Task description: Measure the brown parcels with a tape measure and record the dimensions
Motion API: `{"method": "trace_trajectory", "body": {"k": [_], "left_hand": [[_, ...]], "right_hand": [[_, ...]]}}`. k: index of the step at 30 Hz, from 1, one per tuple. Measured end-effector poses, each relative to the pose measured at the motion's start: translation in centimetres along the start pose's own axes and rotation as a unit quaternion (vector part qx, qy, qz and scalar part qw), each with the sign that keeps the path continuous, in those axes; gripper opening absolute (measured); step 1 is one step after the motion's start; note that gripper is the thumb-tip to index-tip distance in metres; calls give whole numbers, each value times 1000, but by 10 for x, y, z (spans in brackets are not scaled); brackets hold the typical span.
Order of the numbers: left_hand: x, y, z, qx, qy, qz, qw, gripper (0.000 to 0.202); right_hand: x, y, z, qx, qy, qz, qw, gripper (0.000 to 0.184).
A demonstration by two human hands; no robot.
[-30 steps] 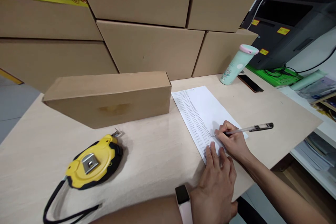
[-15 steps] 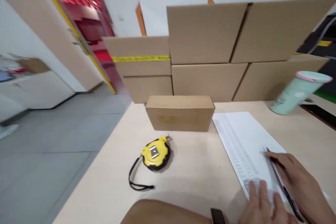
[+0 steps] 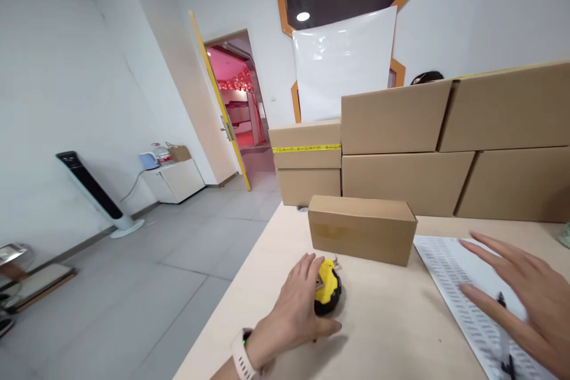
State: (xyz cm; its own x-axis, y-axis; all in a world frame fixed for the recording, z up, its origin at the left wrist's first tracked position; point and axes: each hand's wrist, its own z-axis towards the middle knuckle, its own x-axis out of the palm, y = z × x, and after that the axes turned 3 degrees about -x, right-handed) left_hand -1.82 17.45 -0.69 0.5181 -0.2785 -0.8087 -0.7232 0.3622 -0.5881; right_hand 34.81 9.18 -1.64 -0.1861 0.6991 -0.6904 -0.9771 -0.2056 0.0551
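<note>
My left hand [image 3: 296,306], with a watch on its wrist, is over the yellow and black tape measure [image 3: 329,288] on the table. Its fingertips reach the near side of the tape measure and partly cover it, while the thumb stands apart, so the hand is open. A pen [image 3: 504,332] lies on the printed sheet [image 3: 454,291] at the right. Above that sheet hovers my right hand [image 3: 525,297], fingers spread and nothing in them. Just beyond the tape measure sits a long cardboard box [image 3: 360,228].
Stacked large cartons [image 3: 401,175] form a wall along the back of the table [image 3: 374,338]. Yellow tape [image 3: 307,148] runs across the left carton. The table's left edge borders the grey floor [image 3: 187,261]. A light green cup [image 3: 564,234] shows partly at the right edge.
My right hand has let go of the pen, which now lies on the sheet, and has opened. My left hand has moved from the sheet to the tape measure. The view has swung left.
</note>
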Motion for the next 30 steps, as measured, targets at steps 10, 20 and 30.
{"method": "trace_trajectory", "body": {"k": [10, 20, 30], "left_hand": [[10, 27, -1, -36, -121, -240, 962, 76], [-56, 58, -6, -83, -232, -604, 758, 60], [-58, 21, -6, -29, -31, -628, 777, 63]], "right_hand": [[74, 58, 155, -106, 186, -8, 977, 72], [63, 89, 49, -231, 5, -48, 972, 63], [26, 113, 14, 10, 118, 295, 948, 26]]}}
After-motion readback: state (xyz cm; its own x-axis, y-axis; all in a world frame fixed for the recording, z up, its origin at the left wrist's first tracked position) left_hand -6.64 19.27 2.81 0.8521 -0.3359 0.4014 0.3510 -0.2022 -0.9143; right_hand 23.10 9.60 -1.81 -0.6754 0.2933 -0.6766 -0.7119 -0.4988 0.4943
